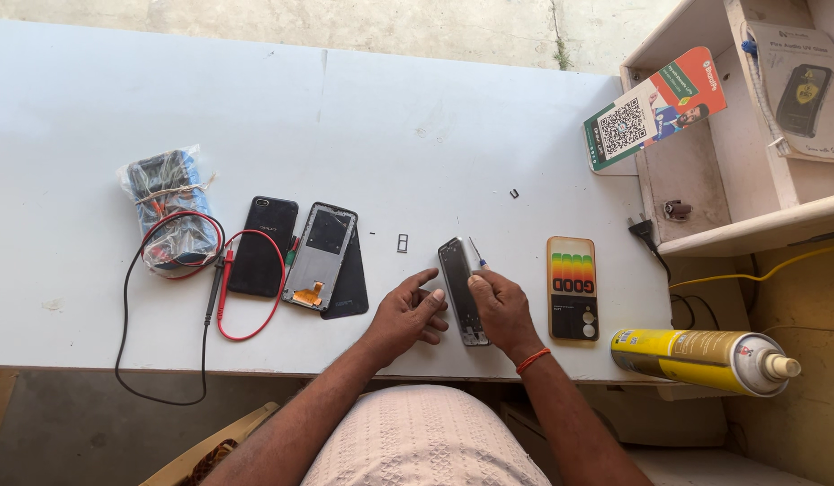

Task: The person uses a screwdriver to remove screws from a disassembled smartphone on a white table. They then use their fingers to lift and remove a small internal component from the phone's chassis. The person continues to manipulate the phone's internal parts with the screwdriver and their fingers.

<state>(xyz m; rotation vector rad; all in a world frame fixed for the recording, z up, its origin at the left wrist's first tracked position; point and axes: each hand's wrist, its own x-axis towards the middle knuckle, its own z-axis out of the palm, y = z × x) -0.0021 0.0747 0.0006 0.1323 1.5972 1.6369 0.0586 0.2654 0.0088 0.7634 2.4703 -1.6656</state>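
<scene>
Head view shows, from left, a bagged multimeter (168, 212) with red and black leads, then an opened black phone (320, 255) on the white table (417, 135). The left hand (408, 313) steadies a slim grey phone frame (460, 290) on its edge, fingers loosely open; the right hand (502, 309) pinches it together with a thin screwdriver (476, 252).

White table (417, 135) all over. Grey phone frame (460, 290) at centre, and beside it a phone case (573, 288) banded green, yellow, orange and red over black. There's a yellow spray can (696, 360) with a white nozzle. Red and black probe leads (221, 297) loop past a glossy black phone (263, 246). Orange thread on the right wrist (532, 360).
</scene>
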